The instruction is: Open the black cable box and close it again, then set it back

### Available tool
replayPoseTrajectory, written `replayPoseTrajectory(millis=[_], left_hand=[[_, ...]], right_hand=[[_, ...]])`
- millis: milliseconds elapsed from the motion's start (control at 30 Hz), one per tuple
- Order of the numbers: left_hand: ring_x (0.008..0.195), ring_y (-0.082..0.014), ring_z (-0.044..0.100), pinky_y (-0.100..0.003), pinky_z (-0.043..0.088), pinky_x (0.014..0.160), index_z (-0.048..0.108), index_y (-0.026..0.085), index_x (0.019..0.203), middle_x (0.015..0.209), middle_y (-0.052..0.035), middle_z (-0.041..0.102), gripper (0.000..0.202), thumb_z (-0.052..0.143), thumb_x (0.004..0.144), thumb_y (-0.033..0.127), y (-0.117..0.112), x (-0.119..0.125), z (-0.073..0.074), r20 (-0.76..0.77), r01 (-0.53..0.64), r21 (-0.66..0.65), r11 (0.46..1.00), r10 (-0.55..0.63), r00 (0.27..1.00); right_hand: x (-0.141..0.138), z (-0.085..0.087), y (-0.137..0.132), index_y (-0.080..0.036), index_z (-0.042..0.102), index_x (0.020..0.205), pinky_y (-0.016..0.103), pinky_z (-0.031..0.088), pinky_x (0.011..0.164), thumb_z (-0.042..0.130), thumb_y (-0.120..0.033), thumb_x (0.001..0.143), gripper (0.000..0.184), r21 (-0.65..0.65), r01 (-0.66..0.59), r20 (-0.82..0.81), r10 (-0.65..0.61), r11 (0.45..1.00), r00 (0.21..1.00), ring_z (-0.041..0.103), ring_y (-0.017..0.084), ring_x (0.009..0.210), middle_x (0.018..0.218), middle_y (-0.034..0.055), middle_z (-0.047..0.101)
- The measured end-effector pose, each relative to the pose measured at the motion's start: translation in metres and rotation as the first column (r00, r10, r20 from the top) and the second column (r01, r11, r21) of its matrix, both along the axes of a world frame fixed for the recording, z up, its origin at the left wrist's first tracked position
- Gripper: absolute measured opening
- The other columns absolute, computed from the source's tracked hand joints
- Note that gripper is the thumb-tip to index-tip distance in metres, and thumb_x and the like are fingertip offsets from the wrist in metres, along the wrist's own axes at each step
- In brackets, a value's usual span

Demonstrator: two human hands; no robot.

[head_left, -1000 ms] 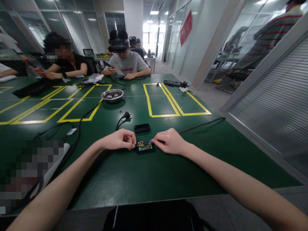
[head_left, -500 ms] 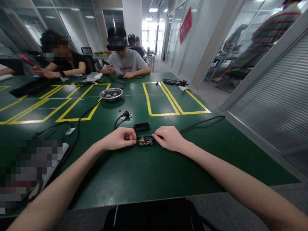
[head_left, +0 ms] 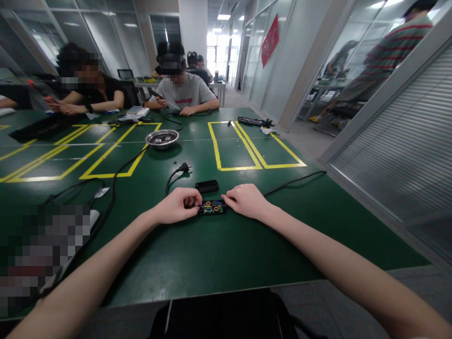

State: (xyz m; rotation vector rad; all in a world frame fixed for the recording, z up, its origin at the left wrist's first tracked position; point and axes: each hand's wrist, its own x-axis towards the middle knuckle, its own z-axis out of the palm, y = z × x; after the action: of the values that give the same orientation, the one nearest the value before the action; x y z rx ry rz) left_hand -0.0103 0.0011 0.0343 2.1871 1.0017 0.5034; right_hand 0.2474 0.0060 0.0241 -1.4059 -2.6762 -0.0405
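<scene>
A small black case with a green circuit board (head_left: 212, 207) inside lies on the green table (head_left: 219, 254) between my hands. My left hand (head_left: 178, 205) is curled, its fingertips pinching the case's left end. My right hand (head_left: 245, 200) is curled too, fingertips on the case's right end where a black cable (head_left: 296, 181) leaves toward the right. Just behind the board lies a black cover (head_left: 207, 186). A black power plug (head_left: 183, 168) on its cord rests a little farther back.
A metal bowl (head_left: 162, 138) with small parts stands mid-table among yellow tape outlines (head_left: 247, 150). Black cords (head_left: 116, 179) run left. Two people sit working at the far side. A black tool (head_left: 252, 122) lies at the far right. The table edge is close on the right.
The case with the board has tilted flatter and shifted slightly away from me between my hands. Both hands stay on its ends.
</scene>
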Motion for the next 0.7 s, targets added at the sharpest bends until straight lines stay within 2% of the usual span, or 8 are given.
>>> replayPoseTrajectory(millis=[100,300,367,433,500,567,633,700], left_hand=[[0.065,-0.0130,0.053,-0.025,0.044,0.063,0.066,0.016,0.079,0.072,-0.0002,0.060,0.012,0.062,0.082,0.027,0.000,-0.001,0.000,0.009,0.010,0.073,0.997,-0.011,1.000],[0.066,-0.0137,0.052,-0.025,0.043,0.062,0.064,0.017,0.074,0.072,-0.0006,0.059,0.025,0.061,0.090,0.036,0.004,-0.003,0.000,-0.036,0.033,0.095,0.995,-0.030,0.999],[0.068,-0.0147,0.054,-0.026,0.044,0.064,0.063,0.017,0.073,0.075,-0.0014,0.060,0.024,0.060,0.091,0.033,0.004,-0.002,-0.001,-0.057,0.000,0.170,0.985,0.010,0.998],[0.074,-0.0171,0.058,-0.028,0.048,0.070,0.064,0.018,0.076,0.081,-0.0027,0.063,0.019,0.059,0.090,0.031,0.005,-0.002,-0.004,-0.072,-0.051,0.269,0.962,0.073,0.995],[0.087,-0.0214,0.064,-0.034,0.053,0.082,0.066,0.020,0.083,0.092,-0.0049,0.066,0.014,0.060,0.089,0.031,0.006,-0.003,-0.008,-0.069,-0.083,0.362,0.928,0.115,0.991],[0.108,-0.0271,0.065,-0.043,0.053,0.098,0.066,0.021,0.097,0.113,-0.0094,0.068,0.017,0.062,0.088,0.034,0.009,-0.005,-0.013,-0.051,-0.111,0.425,0.898,0.146,0.988],[0.127,-0.0344,0.060,-0.052,0.048,0.110,0.065,0.018,0.116,0.135,-0.0164,0.064,0.039,0.069,0.086,0.044,0.012,-0.007,-0.018,-0.059,-0.126,0.453,0.883,0.171,0.983],[0.135,-0.0380,0.056,-0.055,0.044,0.115,0.057,0.018,0.137,0.146,-0.0191,0.059,0.067,0.074,0.083,0.054,0.014,-0.009,-0.022,-0.121,-0.064,0.423,0.904,0.126,0.985]], right_hand=[[-0.001,0.000,0.001,-0.019,0.073,0.071,0.030,0.030,0.058,0.050,-0.037,0.105,0.044,0.013,0.009,-0.010,-0.009,1.000,1.000,0.066,0.019,0.065,0.069,0.0076,0.074],[-0.004,-0.004,0.001,-0.019,0.070,0.074,0.030,0.034,0.062,0.053,-0.033,0.104,0.037,0.005,0.012,-0.073,-0.011,1.000,0.997,0.067,0.020,0.070,0.077,0.0074,0.075],[-0.005,-0.008,0.004,-0.019,0.072,0.084,0.030,0.039,0.065,0.054,-0.032,0.103,0.030,0.034,0.040,-0.124,-0.035,0.999,0.992,0.067,0.020,0.073,0.082,0.0072,0.075],[-0.005,-0.014,0.008,-0.017,0.073,0.103,0.032,0.046,0.076,0.056,-0.030,0.100,0.021,0.100,0.067,-0.215,-0.044,0.993,0.976,0.070,0.024,0.085,0.097,0.0102,0.076],[-0.004,-0.022,0.015,-0.015,0.068,0.126,0.039,0.050,0.092,0.060,-0.028,0.097,0.033,0.163,0.055,-0.310,-0.001,0.985,0.951,0.067,0.028,0.109,0.122,0.0157,0.072],[-0.001,-0.030,0.022,-0.016,0.061,0.140,0.045,0.049,0.106,0.058,-0.025,0.097,0.044,0.180,-0.016,-0.357,0.081,0.984,0.931,0.060,0.030,0.127,0.142,0.0164,0.064],[0.002,-0.036,0.029,-0.020,0.061,0.142,0.048,0.047,0.111,0.051,-0.021,0.100,0.043,0.157,-0.111,-0.353,0.161,0.981,0.922,0.058,0.028,0.132,0.146,0.0130,0.063],[0.005,-0.039,0.032,-0.020,0.068,0.132,0.048,0.049,0.109,0.049,-0.018,0.101,0.037,0.141,-0.181,-0.335,0.219,0.973,0.916,0.063,0.027,0.126,0.136,0.0117,0.070]])
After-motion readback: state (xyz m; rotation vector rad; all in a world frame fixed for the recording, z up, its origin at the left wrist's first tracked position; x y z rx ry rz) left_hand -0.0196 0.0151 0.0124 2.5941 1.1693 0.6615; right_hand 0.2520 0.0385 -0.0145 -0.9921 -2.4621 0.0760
